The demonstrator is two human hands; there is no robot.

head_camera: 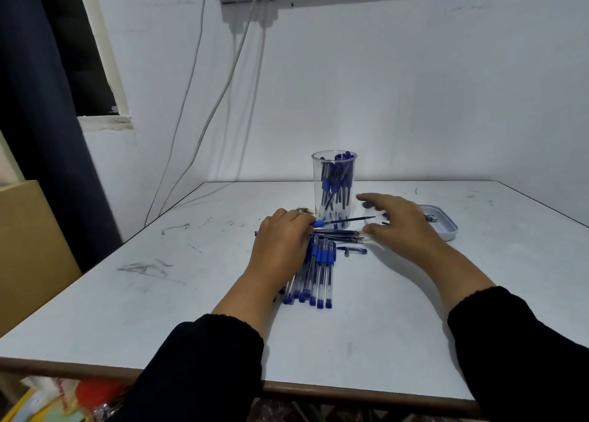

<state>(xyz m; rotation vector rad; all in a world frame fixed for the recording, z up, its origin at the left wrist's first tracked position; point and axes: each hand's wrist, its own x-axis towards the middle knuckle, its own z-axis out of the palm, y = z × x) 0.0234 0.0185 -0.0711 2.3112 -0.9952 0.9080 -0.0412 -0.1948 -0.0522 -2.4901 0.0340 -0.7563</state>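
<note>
Left hand (280, 246) pinches a refill (347, 220); jar (334, 192) just behind, tray (446, 227) beside.

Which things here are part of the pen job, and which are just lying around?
In the job: left hand pinching a refill; right hand; refill pile; pen barrels; cup of pens; tray.
Lying about: wall cables; curtain; beige board.
</note>
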